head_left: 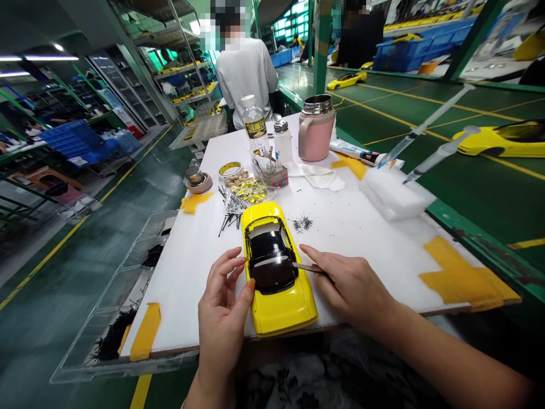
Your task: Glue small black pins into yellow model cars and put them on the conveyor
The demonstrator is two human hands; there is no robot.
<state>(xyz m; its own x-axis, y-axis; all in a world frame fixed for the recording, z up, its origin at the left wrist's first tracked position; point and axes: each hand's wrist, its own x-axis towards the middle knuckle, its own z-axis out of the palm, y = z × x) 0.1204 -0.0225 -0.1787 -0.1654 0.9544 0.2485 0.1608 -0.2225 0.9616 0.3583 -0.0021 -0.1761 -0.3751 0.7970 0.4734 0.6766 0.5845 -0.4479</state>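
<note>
Clear plastic tray (91, 326) by L edge of white worktop (179, 318) has piles of thin black parts (117, 335) in it. Clear plastic bag (247, 190) holds small yellow & black bits. Small patterned box (279, 177) nr centre has thin sticks standing in it. Pink mug w/ steel rim (317, 130): no lid, can't see contents. Clear bottle w/ yellow-black label (256, 128) & translucent white bottle w/ metal top (282, 142) stand next to it; fill levels unclear. Blue plastic bin (400, 54), background, has a yellow car body on top.

Glossy yellow model car body w/ black windows (283, 309) lies flat at near edge of worktop, between the hands. Long axis runs away from wearer, near end angled slightly R; can't tell which end's the nose.

L hand (223, 301): half open, fingers loosely curled, thumb & fingertips against car's L side, not gripping round it. R hand (344, 284): thumb & fingers closed on slim metal tool (304, 266), tip at R edge of black window, index out straight.
</note>
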